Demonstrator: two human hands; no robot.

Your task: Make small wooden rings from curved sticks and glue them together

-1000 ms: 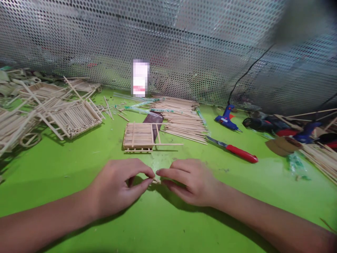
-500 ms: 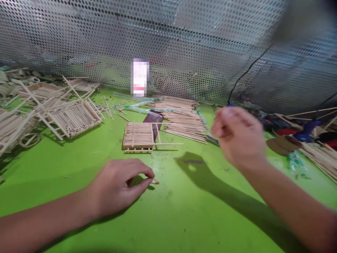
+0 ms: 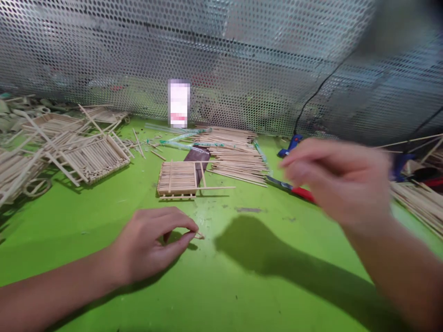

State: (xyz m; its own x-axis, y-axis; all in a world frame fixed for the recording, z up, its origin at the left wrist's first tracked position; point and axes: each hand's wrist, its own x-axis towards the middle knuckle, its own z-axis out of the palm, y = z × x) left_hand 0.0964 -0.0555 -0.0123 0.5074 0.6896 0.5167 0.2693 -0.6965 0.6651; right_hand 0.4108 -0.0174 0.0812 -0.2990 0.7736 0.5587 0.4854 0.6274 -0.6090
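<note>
On the table (image 3: 207, 299), heaped carts (image 3: 55, 123) include one whose low walls enclose a slatted bed (image 3: 95, 157), and clear wrapper (image 3: 182, 134) edges the sticks (image 3: 238, 161). The right hand (image 3: 341, 180), blurred, hangs curled near the knife (image 3: 305, 194), its contents uncertain. The left hand (image 3: 157, 240) pinches a tiny wooden piece (image 3: 200, 236) just in front of the middle cart (image 3: 180, 177).

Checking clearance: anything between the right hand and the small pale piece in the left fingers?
Nothing visible: between the right hand and the small pale piece pinched by the left hand lies green tabletop, with a shadow across it. The knife is partly hidden behind the right hand.
</note>
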